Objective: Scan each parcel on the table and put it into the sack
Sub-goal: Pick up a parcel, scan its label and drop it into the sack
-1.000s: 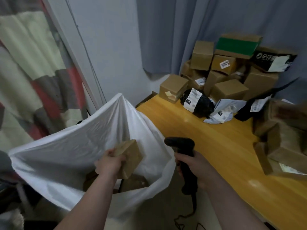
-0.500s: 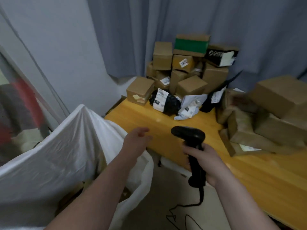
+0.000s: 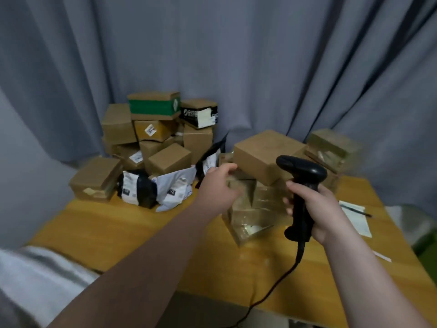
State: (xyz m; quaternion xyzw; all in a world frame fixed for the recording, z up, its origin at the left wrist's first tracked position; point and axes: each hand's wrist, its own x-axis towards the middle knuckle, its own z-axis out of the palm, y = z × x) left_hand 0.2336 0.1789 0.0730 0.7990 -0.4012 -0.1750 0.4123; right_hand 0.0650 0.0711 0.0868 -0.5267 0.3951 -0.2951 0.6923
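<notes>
My right hand (image 3: 314,207) grips a black handheld scanner (image 3: 301,183) by its handle, its cable hanging over the table's front edge. My left hand (image 3: 218,183) is stretched out over the wooden table (image 3: 118,228), fingers apart and holding nothing, right at the near stack of brown cardboard parcels. The top box (image 3: 262,152) of that stack sits just past my fingertips; taped boxes (image 3: 250,214) lie under it. A corner of the white sack (image 3: 40,278) shows at the lower left.
A heap of cardboard boxes (image 3: 156,138) with black and white mailer bags (image 3: 151,190) fills the table's back left against a grey curtain. More boxes (image 3: 331,147) stand at the back right. Paper and a pen (image 3: 357,214) lie at the right edge.
My left hand dropped a brown box into the sack, came out with nothing in it and swung right to the near stack. The view turned from the sack to the table.
</notes>
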